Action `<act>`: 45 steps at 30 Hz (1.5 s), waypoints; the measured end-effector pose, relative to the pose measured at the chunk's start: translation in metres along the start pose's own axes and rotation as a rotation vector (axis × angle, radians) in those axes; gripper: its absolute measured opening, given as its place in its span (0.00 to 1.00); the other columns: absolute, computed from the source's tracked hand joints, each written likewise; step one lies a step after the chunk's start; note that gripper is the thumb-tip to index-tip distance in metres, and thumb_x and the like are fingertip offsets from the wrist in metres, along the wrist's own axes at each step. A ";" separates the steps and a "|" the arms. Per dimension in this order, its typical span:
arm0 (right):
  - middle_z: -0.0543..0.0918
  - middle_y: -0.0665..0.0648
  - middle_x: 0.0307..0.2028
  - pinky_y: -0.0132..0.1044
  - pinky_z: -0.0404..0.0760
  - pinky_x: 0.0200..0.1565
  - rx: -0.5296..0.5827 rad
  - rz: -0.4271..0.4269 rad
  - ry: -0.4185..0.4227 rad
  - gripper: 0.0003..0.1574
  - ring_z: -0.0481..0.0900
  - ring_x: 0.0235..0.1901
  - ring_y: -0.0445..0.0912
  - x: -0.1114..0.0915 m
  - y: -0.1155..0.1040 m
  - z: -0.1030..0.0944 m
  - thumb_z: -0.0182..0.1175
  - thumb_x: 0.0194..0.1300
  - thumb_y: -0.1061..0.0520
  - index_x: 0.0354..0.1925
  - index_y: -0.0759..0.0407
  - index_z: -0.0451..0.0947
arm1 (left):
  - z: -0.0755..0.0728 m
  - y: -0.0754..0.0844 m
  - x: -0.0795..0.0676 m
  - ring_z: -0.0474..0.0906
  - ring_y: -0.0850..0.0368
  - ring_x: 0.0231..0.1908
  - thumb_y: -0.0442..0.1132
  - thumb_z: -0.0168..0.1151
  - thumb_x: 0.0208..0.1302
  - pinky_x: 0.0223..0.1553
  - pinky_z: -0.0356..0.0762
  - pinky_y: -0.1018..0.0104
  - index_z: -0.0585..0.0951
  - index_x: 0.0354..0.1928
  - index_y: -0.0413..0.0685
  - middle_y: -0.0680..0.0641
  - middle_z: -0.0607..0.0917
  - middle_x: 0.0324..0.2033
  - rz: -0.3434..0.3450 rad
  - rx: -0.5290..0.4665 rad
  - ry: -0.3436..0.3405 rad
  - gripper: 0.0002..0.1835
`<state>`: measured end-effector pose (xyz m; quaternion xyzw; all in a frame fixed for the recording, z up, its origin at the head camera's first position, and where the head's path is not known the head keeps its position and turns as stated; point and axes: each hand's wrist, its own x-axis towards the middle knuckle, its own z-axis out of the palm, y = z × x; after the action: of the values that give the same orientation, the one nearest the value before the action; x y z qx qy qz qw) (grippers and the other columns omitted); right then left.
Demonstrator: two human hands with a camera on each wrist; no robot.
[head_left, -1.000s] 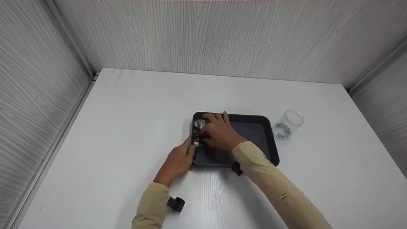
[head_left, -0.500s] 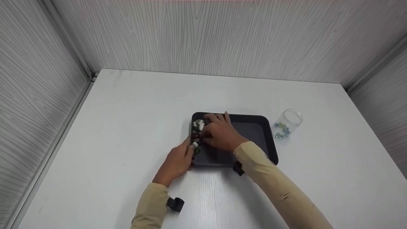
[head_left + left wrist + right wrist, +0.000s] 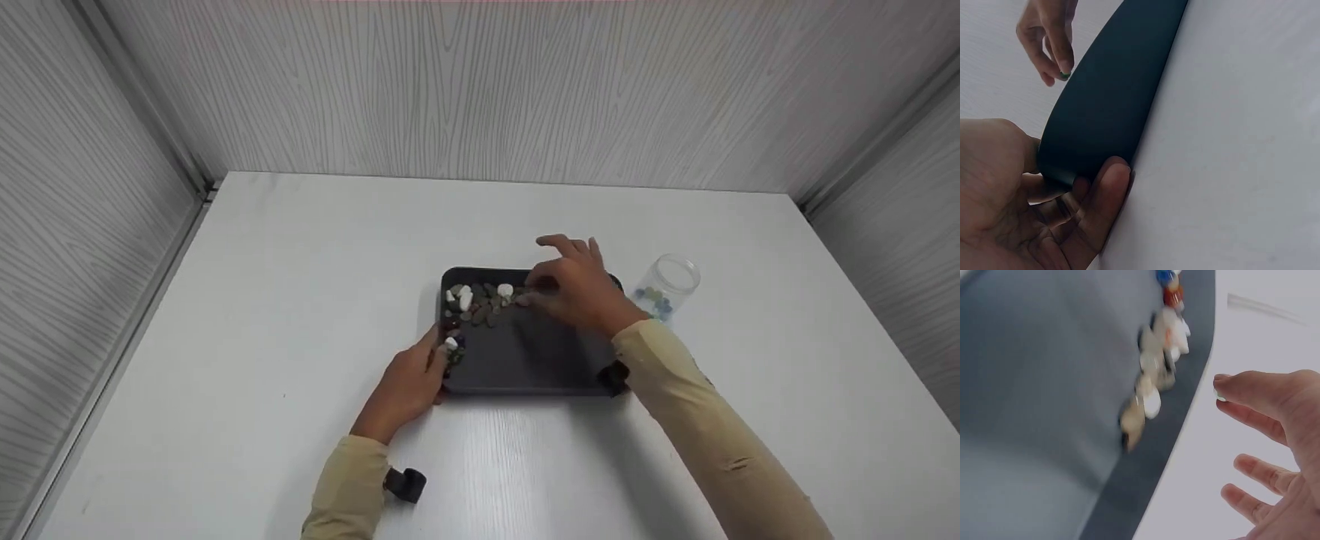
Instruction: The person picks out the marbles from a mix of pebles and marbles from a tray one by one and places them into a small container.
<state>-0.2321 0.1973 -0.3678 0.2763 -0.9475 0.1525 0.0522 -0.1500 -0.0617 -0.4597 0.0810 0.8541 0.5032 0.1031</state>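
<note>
In the head view, a black rectangular tray holds white, brown and dark pebbles along its far and left sides. My left hand grips the tray's near left corner; the left wrist view shows its fingers against the outer wall. Above the tray's far right part, my right hand pinches a small green glass bead between thumb and forefinger, the other fingers spread. In the right wrist view only a pale sliver of that bead shows between the fingertips.
A clear plastic jar with several blue and green glass beads stands right of the tray, partly behind my right hand. Wood-grain panels enclose the white table at the back and sides.
From the tray's left side my right hand has lifted and moved right, uncovering the pebbles along the far side. The left hand keeps its grip on the tray.
</note>
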 end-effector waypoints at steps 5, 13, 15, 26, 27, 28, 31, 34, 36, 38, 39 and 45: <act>0.69 0.67 0.68 0.76 0.42 0.66 0.024 0.058 0.046 0.08 0.65 0.66 0.69 -0.008 0.023 -0.020 0.71 0.64 0.54 0.39 0.57 0.89 | -0.003 -0.002 -0.001 0.81 0.57 0.23 0.43 0.42 0.83 0.43 0.78 0.54 0.54 0.80 0.47 0.48 0.81 0.32 -0.002 0.011 0.015 0.29; 0.70 0.72 0.66 0.75 0.44 0.65 0.047 0.081 0.155 0.05 0.62 0.69 0.66 -0.027 0.062 -0.052 0.72 0.61 0.61 0.36 0.62 0.89 | -0.003 -0.002 0.000 0.80 0.57 0.23 0.43 0.42 0.83 0.46 0.77 0.52 0.54 0.81 0.48 0.48 0.80 0.32 -0.002 0.015 0.016 0.30; 0.71 0.74 0.64 0.75 0.48 0.63 0.038 0.076 0.193 0.05 0.65 0.66 0.69 -0.034 0.071 -0.060 0.73 0.60 0.62 0.35 0.63 0.88 | -0.003 -0.002 0.000 0.80 0.57 0.23 0.43 0.41 0.83 0.45 0.77 0.52 0.54 0.80 0.48 0.48 0.80 0.32 0.002 0.014 0.016 0.29; 0.69 0.77 0.64 0.80 0.40 0.63 0.060 0.191 0.257 0.09 0.60 0.67 0.73 -0.064 0.103 -0.086 0.72 0.62 0.61 0.39 0.67 0.88 | -0.004 0.000 0.001 0.80 0.58 0.24 0.43 0.41 0.83 0.47 0.77 0.52 0.52 0.81 0.46 0.47 0.81 0.35 -0.025 0.020 0.010 0.30; 0.69 0.78 0.64 0.80 0.39 0.63 0.059 0.197 0.261 0.10 0.60 0.68 0.73 -0.066 0.105 -0.088 0.71 0.62 0.61 0.39 0.67 0.88 | -0.004 -0.001 0.001 0.81 0.58 0.24 0.43 0.41 0.83 0.46 0.78 0.52 0.52 0.81 0.46 0.47 0.82 0.36 -0.027 0.020 0.012 0.30; 0.68 0.78 0.64 0.80 0.38 0.63 0.059 0.205 0.264 0.10 0.60 0.68 0.73 -0.068 0.107 -0.089 0.71 0.63 0.60 0.40 0.68 0.88 | -0.004 0.000 0.000 0.81 0.58 0.24 0.43 0.41 0.83 0.45 0.78 0.53 0.53 0.81 0.47 0.47 0.82 0.36 -0.026 0.019 0.014 0.30; 0.68 0.79 0.64 0.79 0.38 0.64 0.057 0.224 0.271 0.11 0.60 0.68 0.73 -0.073 0.113 -0.092 0.71 0.63 0.60 0.40 0.69 0.87 | -0.003 0.000 0.000 0.81 0.58 0.24 0.43 0.41 0.83 0.45 0.78 0.53 0.53 0.81 0.48 0.47 0.82 0.36 -0.024 0.021 0.018 0.30; 0.67 0.80 0.64 0.78 0.40 0.64 0.055 0.234 0.276 0.11 0.60 0.67 0.74 -0.077 0.118 -0.095 0.70 0.63 0.61 0.40 0.70 0.87 | -0.004 0.001 0.000 0.81 0.58 0.23 0.43 0.41 0.83 0.47 0.77 0.52 0.53 0.81 0.48 0.47 0.81 0.34 -0.020 0.027 0.021 0.30; 0.67 0.80 0.64 0.78 0.42 0.64 0.061 0.236 0.281 0.12 0.61 0.66 0.75 -0.079 0.119 -0.096 0.71 0.63 0.61 0.41 0.70 0.87 | -0.004 0.000 0.000 0.81 0.58 0.23 0.43 0.41 0.83 0.47 0.77 0.51 0.53 0.81 0.48 0.48 0.81 0.34 -0.024 0.027 0.019 0.30; 0.67 0.80 0.63 0.77 0.44 0.64 0.067 0.234 0.287 0.13 0.62 0.65 0.75 -0.080 0.120 -0.097 0.71 0.63 0.61 0.42 0.71 0.86 | -0.005 0.000 0.000 0.81 0.58 0.23 0.43 0.41 0.83 0.46 0.77 0.51 0.53 0.81 0.49 0.48 0.81 0.34 -0.029 0.030 0.019 0.30; 0.68 0.80 0.63 0.77 0.45 0.64 0.071 0.233 0.291 0.13 0.62 0.65 0.76 -0.080 0.119 -0.097 0.71 0.62 0.61 0.42 0.71 0.86 | -0.005 0.000 0.000 0.81 0.58 0.24 0.44 0.41 0.83 0.46 0.77 0.51 0.52 0.81 0.49 0.48 0.81 0.34 -0.032 0.031 0.019 0.30; 0.68 0.79 0.63 0.77 0.45 0.64 0.081 0.216 0.303 0.15 0.64 0.64 0.76 -0.076 0.114 -0.096 0.72 0.63 0.60 0.44 0.71 0.86 | -0.005 -0.001 0.000 0.81 0.58 0.24 0.44 0.41 0.83 0.47 0.77 0.51 0.52 0.81 0.49 0.48 0.80 0.33 -0.038 0.031 0.021 0.30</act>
<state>-0.2285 0.3579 -0.3203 0.1487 -0.9460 0.2351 0.1665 -0.1516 -0.0662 -0.4582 0.0609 0.8644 0.4885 0.1023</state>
